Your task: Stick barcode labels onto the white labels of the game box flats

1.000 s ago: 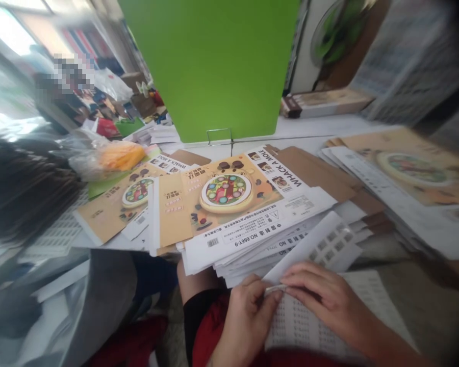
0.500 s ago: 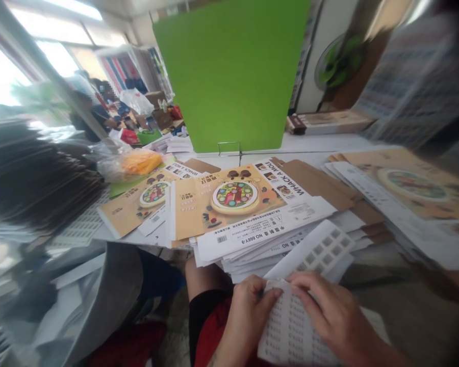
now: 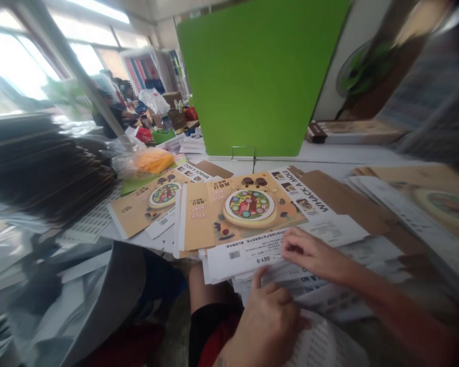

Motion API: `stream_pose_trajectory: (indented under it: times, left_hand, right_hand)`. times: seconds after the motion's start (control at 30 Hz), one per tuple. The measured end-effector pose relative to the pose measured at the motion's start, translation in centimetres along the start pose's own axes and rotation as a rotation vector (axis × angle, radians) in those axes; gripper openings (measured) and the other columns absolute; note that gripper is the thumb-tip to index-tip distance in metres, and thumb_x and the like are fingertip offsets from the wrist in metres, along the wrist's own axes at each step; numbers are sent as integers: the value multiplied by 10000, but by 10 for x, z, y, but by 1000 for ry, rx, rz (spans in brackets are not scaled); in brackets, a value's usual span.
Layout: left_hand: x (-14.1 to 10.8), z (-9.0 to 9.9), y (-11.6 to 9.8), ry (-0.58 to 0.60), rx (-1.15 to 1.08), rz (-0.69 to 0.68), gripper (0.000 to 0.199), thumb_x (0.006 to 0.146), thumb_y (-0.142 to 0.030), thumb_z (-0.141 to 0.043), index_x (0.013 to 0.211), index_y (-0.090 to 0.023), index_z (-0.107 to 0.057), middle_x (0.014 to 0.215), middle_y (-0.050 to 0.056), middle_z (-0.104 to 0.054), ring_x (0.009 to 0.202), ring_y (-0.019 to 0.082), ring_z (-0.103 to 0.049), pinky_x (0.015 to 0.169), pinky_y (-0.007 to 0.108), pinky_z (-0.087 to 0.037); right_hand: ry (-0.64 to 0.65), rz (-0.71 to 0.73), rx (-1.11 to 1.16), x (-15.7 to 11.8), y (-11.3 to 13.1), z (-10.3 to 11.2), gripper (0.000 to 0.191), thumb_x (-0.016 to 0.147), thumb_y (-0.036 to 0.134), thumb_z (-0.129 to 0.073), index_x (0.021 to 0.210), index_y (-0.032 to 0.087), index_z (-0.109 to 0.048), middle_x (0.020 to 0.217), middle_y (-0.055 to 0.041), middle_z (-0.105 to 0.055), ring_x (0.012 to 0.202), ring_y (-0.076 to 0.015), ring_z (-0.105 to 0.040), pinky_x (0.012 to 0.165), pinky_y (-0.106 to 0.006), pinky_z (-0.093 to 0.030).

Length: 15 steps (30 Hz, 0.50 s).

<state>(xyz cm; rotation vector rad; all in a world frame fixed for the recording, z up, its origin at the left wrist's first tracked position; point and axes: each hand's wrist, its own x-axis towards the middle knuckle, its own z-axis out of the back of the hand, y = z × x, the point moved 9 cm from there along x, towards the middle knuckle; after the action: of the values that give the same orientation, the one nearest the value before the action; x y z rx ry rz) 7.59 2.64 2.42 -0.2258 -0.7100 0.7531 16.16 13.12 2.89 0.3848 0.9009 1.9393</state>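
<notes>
- White paper sheet (image 3: 325,344) with rows of small print is nearest, at the bottom of the view, partly covered by the left hand (image 3: 271,311); thin and limp by its look, it should bend easily and is best held by its edges.
- That left hand has its index finger stretched forward, the tip at the near edge of the top carton (image 3: 248,204), the other fingers curled loosely inward.
- A little farther off, the right hand (image 3: 304,250) is half closed over the carton's white flap, thumb and fingers drawn together. Blur and the turn of the fingers hide the grip, so I cannot tell whether either hand has hold of anything.
- The top carton, folded flat and printed WHACK A MOLE, lies on a pile of sheets (image 3: 309,285), straight ahead of the left hand and partly under the right, most of its tan panel beyond the fingers.
- It looks light, fairly stiff across the panel, slick on the print and easily creased at the corners; the near flap or a side edge would be the place to take hold.
- Left of it lies another printed carton (image 3: 135,211).
- Beyond them a green board (image 3: 260,76) stands upright.
</notes>
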Motion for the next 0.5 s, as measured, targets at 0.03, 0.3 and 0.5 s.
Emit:
stream_pose_trajectory:
  times: [0.03, 0.3, 0.5]
  left_hand:
    - [-1, -1, 2, 2, 17, 0, 332, 903, -354, -647, 640, -178, -545, 632, -50, -526, 670, 130, -541, 1119, 478, -244]
    - [-12, -5, 11, -21, 91, 0, 308, 873, -341, -669, 633, -180, -564, 610, -45, -526, 628, 128, -534, 1093, 469, -307]
    - [-14, -11, 14, 6, 112, -8, 316, 847, -358, -703, 618, -184, -573, 618, -38, -542, 640, 133, -547, 1102, 481, -297]
  right_hand:
    - [38, -2, -11, 7, 1, -6, 218, 915, 345, -482, 765, 197, -540, 924, -14, -509, 802, -141, -520, 746, -291, -426]
    - [103, 44, -117, 30, 6, -27, 173, 872, 245, -499, 721, 181, -552, 908, -22, -538, 805, -142, -529, 737, -279, -434]
    - [75, 48, -168, 31, 6, -27, 172, 867, 239, -498, 723, 185, -575, 901, -20, -555, 815, -148, -545, 752, -283, -447]
